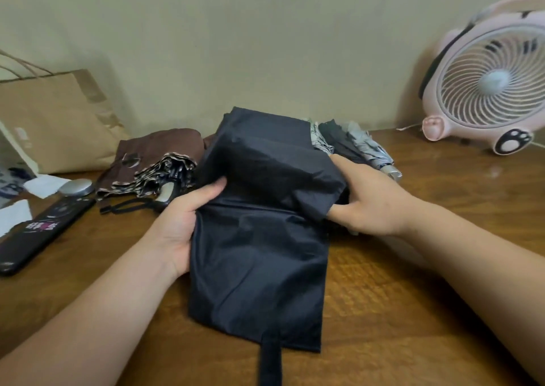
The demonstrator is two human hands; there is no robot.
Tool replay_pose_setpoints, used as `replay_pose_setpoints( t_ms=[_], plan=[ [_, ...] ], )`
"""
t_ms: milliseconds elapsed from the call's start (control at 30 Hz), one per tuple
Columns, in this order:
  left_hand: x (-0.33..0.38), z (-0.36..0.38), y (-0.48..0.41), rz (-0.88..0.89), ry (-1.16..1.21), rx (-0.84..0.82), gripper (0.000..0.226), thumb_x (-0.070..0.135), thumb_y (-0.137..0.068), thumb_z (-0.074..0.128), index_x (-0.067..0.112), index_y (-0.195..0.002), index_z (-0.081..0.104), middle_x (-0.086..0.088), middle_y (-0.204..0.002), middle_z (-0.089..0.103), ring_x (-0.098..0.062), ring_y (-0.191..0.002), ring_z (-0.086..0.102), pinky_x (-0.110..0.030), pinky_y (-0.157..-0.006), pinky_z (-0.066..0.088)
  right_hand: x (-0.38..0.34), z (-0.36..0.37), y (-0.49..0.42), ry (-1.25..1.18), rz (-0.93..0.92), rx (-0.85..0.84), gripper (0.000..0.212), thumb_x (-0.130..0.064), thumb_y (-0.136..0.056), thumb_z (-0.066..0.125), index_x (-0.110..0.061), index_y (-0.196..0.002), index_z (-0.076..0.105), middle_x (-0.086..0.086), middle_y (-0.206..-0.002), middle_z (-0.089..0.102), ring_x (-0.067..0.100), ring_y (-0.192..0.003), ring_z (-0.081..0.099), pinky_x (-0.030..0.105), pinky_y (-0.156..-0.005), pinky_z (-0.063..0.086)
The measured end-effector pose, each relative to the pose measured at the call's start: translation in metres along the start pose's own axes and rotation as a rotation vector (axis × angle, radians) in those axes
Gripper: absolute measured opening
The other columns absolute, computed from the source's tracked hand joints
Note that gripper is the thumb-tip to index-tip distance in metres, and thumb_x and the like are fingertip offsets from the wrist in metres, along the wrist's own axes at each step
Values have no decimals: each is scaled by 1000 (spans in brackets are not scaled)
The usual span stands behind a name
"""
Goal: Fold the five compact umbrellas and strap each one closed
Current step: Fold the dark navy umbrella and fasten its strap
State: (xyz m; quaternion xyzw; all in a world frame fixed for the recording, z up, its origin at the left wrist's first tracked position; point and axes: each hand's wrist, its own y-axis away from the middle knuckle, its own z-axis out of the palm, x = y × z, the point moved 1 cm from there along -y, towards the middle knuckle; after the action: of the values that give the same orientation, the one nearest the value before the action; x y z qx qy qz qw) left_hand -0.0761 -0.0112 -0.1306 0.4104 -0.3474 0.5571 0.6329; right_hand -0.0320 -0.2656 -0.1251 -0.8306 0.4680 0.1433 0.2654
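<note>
I am partway through folding the dark blue umbrella (259, 238), which lies on the wooden table (427, 282) straight in front of me, its cloth loose and spread wide. My left hand (185, 223) grips the left edge of the cloth, thumb on top and fingers curled beneath. My right hand (374, 200) holds the right side, fingers tucked under a fold. The strap (269, 362) trails toward me from the near end, unfastened.

As I read it, this is the gathering step. Next the flaps need rolling snugly one way round the shaft, and then the strap goes across them. Behind, the brown umbrella (153, 149) and the grey umbrella (362, 146) look loose too, so plenty remains.
</note>
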Motion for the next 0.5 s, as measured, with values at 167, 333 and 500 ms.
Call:
replay_pose_setpoints(
  t_ms=[167, 333, 500],
  plan=[
    [-5, -23, -19, 23, 47, 6, 39, 18, -74, 78, 18, -113, 78, -17, -117, 74, -33, -94, 76, -55, -78, 62, 7, -5, 0, -13, -101, -162, 55, -34, -78, 78, -17, -118, 45, 0, -111, 65, 20, -101, 64, 43, -89, 51],
    [-4, -22, -19, 15, -58, 88, 38, 18, -82, 65, 9, -118, 75, -19, -115, 74, -32, -86, 76, -55, -79, 61, 13, -15, 4, 196, 44, -281, 64, -36, -73, 82, -17, -114, 37, 2, -103, 63, 22, -88, 63, 42, -78, 54],
    [-3, -26, -18, -43, -79, 81, 93, 27, -45, 87, 5, -133, 65, -21, -122, 71, -35, -92, 75, -52, -76, 63, 5, -8, 4, 251, 48, -300, 51, -42, -76, 80, -17, -108, 50, 1, -102, 63, 22, -90, 62, 30, -70, 47]
  ],
)
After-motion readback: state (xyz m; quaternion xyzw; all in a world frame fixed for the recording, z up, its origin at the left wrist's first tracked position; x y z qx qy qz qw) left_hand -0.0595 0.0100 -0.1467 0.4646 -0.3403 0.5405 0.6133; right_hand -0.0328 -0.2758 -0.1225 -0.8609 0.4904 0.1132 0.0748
